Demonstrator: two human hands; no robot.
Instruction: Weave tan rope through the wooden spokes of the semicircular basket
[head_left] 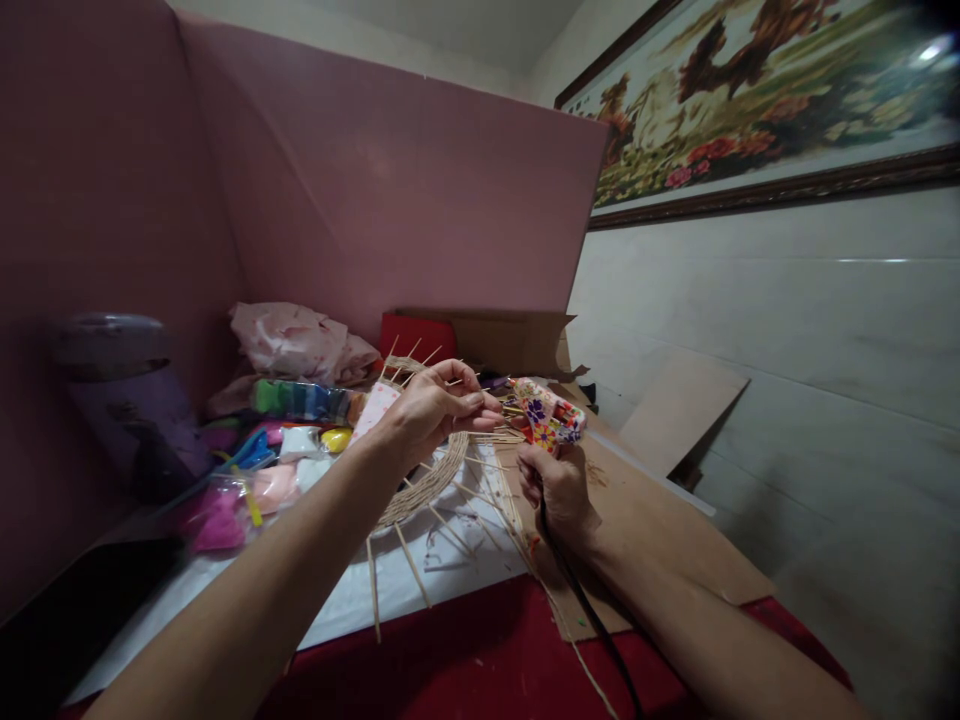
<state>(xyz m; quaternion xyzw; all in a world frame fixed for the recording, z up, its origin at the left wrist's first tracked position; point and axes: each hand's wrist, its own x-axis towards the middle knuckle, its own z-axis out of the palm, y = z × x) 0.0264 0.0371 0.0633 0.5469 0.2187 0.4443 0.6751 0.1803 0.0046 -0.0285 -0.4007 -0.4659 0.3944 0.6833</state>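
My right hand (564,492) is wrapped round the grip of a corded glue gun (553,412) covered in a bright flower pattern. Its black cord (581,590) runs down from my fist over the front of the table. My left hand (439,405) is raised beside the gun's tip, thumb and fingers pinched together. Whatever lies in that pinch is too small to make out. Below and behind my left hand is a round woven ring (431,490) of twisted paper cord, with thin sticks (409,560) poking outward. My left forearm hides part of it.
Bags of coloured clay (217,515) crowd the left side, near a purple container (131,410). Crumpled pink-white material (296,340) lies behind them. Flat cardboard (667,545) covers the right side over a red cloth (420,660). A pink panel (390,180) stands at the back.
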